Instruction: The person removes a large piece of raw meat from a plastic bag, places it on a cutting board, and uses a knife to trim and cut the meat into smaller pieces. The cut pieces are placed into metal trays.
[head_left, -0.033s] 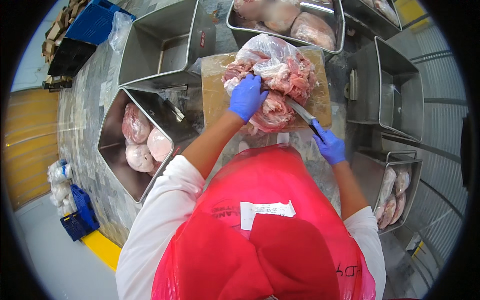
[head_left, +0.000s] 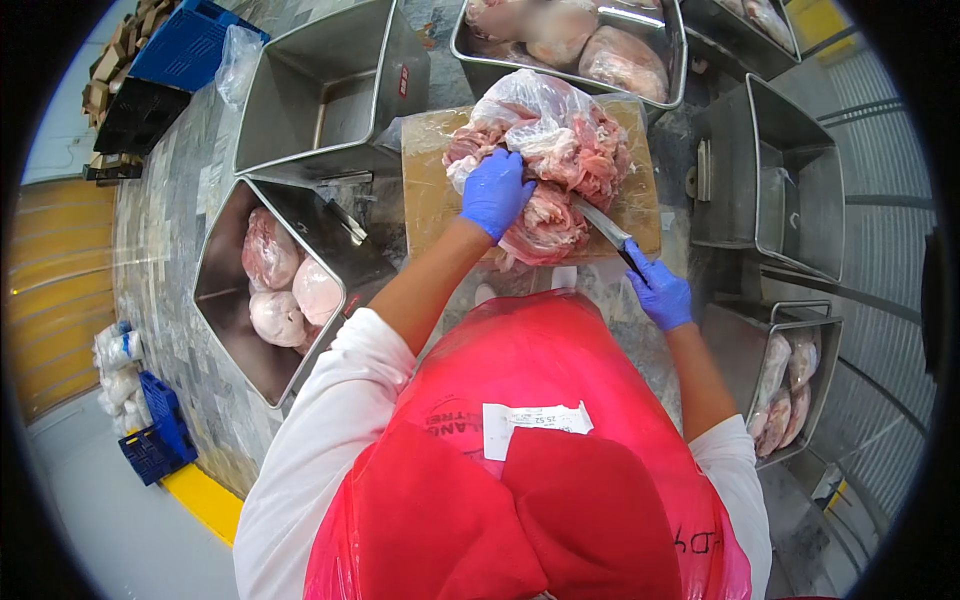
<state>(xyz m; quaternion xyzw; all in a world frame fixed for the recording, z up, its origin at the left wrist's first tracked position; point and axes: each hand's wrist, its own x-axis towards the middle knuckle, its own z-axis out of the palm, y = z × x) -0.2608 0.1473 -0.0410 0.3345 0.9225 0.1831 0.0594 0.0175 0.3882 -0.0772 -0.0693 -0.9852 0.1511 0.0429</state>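
A large heap of raw pinkish meat [head_left: 545, 150], with whitish fat and a shiny film over its top, lies on a tan cutting board [head_left: 425, 210]. My left hand [head_left: 495, 195], in a blue glove, grips the near left side of the meat; some fingertips are hidden against it. In my gloved right hand [head_left: 660, 292] is the black handle of a knife [head_left: 602, 220]. Its curved blade points up and left, with the tip against the right side of the lower meat lobe.
Metal tubs holding meat stand at left [head_left: 228, 330], far side [head_left: 675, 95] and lower right [head_left: 835, 335]. Two more metal tubs stand at upper left [head_left: 245, 125] and right [head_left: 757, 160]. Blue crates [head_left: 190, 45] are at the far left. A red apron [head_left: 520, 350] covers my front.
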